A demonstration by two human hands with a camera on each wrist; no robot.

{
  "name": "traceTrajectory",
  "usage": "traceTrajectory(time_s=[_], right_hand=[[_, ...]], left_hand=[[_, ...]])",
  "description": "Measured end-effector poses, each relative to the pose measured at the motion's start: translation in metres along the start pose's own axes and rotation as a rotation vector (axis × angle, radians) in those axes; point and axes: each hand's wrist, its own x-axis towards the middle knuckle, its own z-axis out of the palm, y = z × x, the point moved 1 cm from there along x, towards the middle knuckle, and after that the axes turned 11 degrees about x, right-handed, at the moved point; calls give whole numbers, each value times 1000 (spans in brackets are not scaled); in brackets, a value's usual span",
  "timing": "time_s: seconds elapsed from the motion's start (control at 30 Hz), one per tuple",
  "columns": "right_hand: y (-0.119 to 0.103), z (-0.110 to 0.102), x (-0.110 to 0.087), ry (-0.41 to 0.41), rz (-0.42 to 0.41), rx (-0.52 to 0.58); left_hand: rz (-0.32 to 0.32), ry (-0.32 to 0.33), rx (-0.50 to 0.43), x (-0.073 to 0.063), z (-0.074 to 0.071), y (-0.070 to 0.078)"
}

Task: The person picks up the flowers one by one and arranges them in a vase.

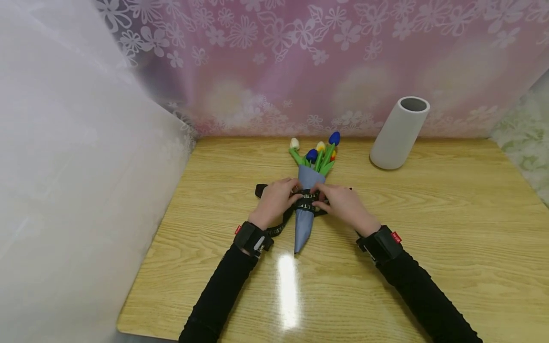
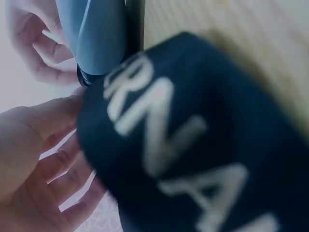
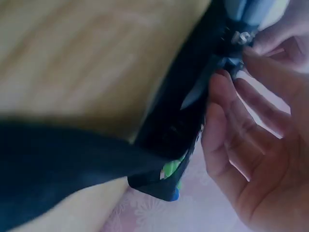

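A small bouquet of tulips, blue, white, yellow and red-orange with green leaves, lies on the table in a blue-grey paper wrap. Black ribbon with pale printed letters crosses the wrap's middle. From the left side, my left hand pinches the ribbon between thumb and fingers. Opposite it, my right hand also pinches ribbon at the wrap's right edge. In the left wrist view a loose length of ribbon hides much of the scene. Another ribbon tail crosses the right wrist view.
A tall white vase stands at the table's back right, leaning in the view. The wooden table meets a pink flowered curtain at the back. White sheeting hangs along the left side.
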Motion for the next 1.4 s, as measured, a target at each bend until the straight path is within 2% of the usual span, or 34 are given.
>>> traceTrajectory(time_s=[0.13, 0.23, 0.33, 0.43, 0.53, 0.63, 0.77, 0.83, 0.93, 1.03, 1.13, 1.27, 1.4], right_hand=[[-3, 6, -2, 45, 1, 6], [-4, 2, -2, 74, 9, 31], [0, -10, -1, 81, 74, 67], [10, -25, -4, 90, 142, 77], [17, -36, -8, 106, 147, 78], [19, -40, -8, 95, 106, 75], [15, -35, -6, 72, 54, 84], [13, -32, -5, 73, 37, 84], [12, -32, -5, 87, 35, 84], [15, -36, -5, 100, 77, 83], [21, -44, -8, 103, 132, 88], [32, -64, -16, 94, 217, 89], [48, -88, -26, 111, 346, 60]], left_hand=[[-28, -17, 5, -1, 0, 0], [-31, -42, -42, -1, -4, -5], [-56, -53, -72, -1, -10, -14], [-126, -55, -50, -3, -15, -26], [-169, -52, -21, -6, -17, -34], [-130, -44, -40, -6, -16, -31], [2, -53, -112, -1, -12, -16], [48, -66, -131, 2, -10, -10], [61, -73, -116, 4, -10, -9], [0, -68, -70, 3, -12, -15], [-95, -83, -48, -1, -17, -29], [-217, -113, -52, -11, -30, -56], [-360, -99, -42, -27, -47, -86]])
